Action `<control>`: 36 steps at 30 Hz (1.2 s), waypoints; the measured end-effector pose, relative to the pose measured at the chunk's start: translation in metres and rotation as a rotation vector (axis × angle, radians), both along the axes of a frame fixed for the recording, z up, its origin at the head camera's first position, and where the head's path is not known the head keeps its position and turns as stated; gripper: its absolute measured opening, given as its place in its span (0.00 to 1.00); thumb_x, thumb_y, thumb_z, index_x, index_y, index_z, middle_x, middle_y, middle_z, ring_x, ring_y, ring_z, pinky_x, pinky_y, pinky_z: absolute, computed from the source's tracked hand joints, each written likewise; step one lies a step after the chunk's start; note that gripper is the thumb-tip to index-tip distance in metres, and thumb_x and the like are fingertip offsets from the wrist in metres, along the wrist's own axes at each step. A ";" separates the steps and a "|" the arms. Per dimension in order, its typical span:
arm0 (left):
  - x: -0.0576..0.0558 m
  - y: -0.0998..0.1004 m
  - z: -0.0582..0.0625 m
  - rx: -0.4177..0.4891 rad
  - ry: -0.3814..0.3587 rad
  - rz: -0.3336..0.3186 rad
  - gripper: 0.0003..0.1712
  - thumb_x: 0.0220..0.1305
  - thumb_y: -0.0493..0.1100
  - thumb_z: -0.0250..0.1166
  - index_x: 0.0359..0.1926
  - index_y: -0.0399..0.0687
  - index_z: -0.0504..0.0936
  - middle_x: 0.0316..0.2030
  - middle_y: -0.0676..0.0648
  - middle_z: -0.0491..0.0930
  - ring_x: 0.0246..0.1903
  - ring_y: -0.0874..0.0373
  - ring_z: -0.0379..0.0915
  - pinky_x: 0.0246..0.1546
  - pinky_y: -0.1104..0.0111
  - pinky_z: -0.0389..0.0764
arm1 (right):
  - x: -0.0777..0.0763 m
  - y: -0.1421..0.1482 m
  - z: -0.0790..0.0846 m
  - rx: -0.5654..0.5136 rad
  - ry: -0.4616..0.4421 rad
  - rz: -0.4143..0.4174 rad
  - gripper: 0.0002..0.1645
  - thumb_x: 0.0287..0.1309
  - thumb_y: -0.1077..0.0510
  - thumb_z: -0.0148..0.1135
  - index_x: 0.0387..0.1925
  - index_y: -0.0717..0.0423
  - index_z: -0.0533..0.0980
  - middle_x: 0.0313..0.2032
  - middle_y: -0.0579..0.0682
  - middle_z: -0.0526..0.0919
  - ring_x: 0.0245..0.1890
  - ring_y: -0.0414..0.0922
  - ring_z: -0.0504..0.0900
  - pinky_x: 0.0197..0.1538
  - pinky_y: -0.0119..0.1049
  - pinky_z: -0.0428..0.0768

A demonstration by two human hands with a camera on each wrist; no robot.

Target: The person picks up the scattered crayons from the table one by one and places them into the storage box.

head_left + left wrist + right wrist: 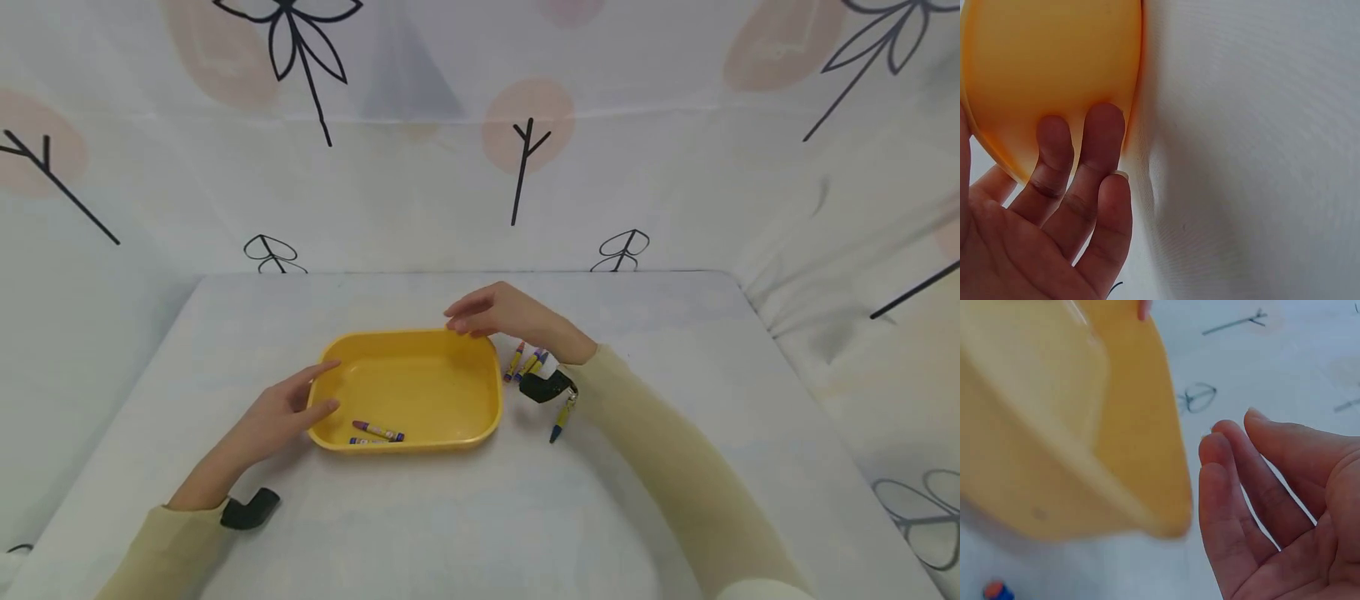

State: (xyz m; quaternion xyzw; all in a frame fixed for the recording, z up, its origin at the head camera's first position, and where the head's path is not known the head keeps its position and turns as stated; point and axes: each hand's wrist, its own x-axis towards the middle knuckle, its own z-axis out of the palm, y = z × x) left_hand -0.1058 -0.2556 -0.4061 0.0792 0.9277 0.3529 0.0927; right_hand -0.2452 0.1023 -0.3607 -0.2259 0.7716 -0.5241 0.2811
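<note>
My left sleeve [168, 550] and right sleeve [667, 467] are long, plain and pale yellow-green, ending at the wrists. I wear a bent, blocky fitting at each cuff, a left black piece [251, 509] and a right black piece [545, 387], a small silvery bit [573, 389] beside the latter. My fingers [1104, 134] are bare

Passage available across the worktop [420, 525], lower centre of frame. Yellow tray [416, 383], mid-frame, obstructs; crayons [514, 362] restrict its right side.
</note>
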 end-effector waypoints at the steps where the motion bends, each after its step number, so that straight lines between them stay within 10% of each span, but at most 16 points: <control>1: 0.000 0.000 0.000 -0.002 0.000 -0.001 0.38 0.68 0.56 0.63 0.74 0.51 0.64 0.69 0.34 0.65 0.59 0.35 0.70 0.56 0.43 0.72 | -0.002 0.007 -0.001 -0.003 0.010 -0.019 0.21 0.61 0.53 0.68 0.55 0.52 0.81 0.50 0.47 0.85 0.51 0.46 0.82 0.53 0.39 0.79; 15: 0.000 0.001 -0.003 0.009 0.089 -0.027 0.37 0.61 0.33 0.58 0.73 0.44 0.65 0.66 0.34 0.69 0.44 0.48 0.73 0.46 0.58 0.80 | -0.010 0.059 -0.027 0.073 0.141 -0.314 0.20 0.66 0.57 0.62 0.58 0.58 0.79 0.55 0.53 0.82 0.52 0.52 0.80 0.57 0.47 0.75; 36: -0.003 0.003 0.002 0.001 0.037 -0.030 0.35 0.65 0.33 0.54 0.73 0.40 0.64 0.66 0.34 0.69 0.47 0.47 0.69 0.44 0.59 0.74 | -0.015 0.061 -0.052 0.195 0.223 -0.347 0.18 0.65 0.59 0.62 0.55 0.55 0.81 0.55 0.52 0.82 0.58 0.50 0.76 0.59 0.48 0.74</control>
